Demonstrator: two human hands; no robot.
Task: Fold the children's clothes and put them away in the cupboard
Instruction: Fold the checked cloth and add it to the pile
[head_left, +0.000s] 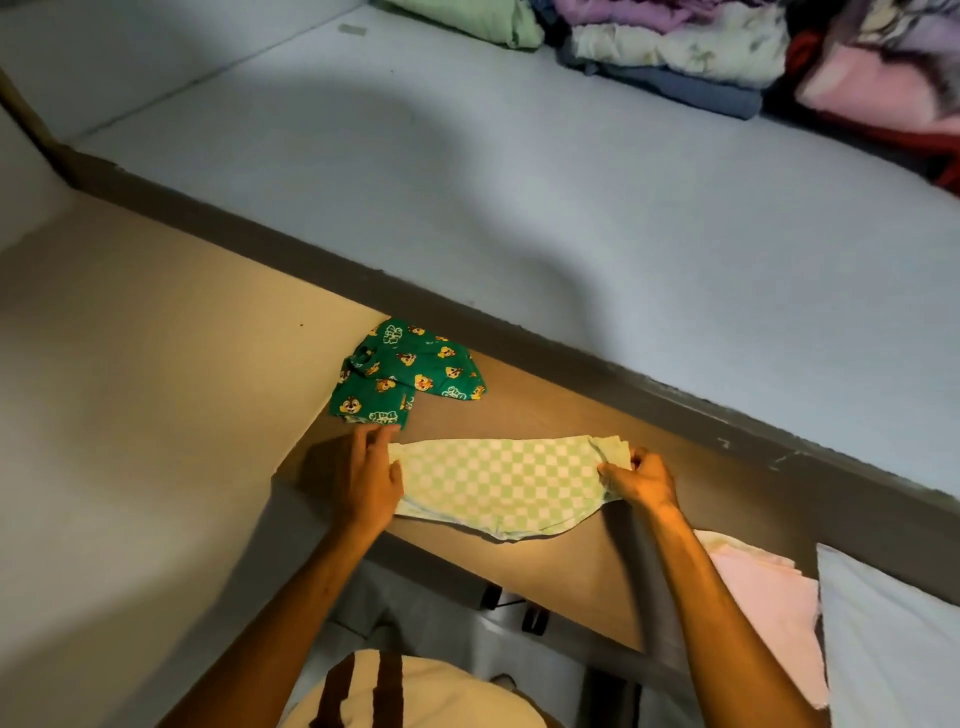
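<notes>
A small green-and-white checked garment (498, 480) lies spread flat on a brown wooden ledge (566, 410). My left hand (366, 480) rests flat on its left end, fingers spread. My right hand (641, 480) pinches the garment's right end, where the cloth is bunched up. Just beyond the left hand lies a dark green garment with cartoon chipmunks (408, 376), loosely folded and touched by neither hand. Folded clothes are stacked on the bed at the top right: a light green pile (472, 21), a cream and blue pile (680, 57), a pink pile (878, 88).
A grey-blue mattress (519, 182) runs behind the ledge. A pink cloth (769, 608) and a white pillow (893, 639) lie at the lower right. A pale wall (130, 389) stands to the left. The floor shows below the ledge.
</notes>
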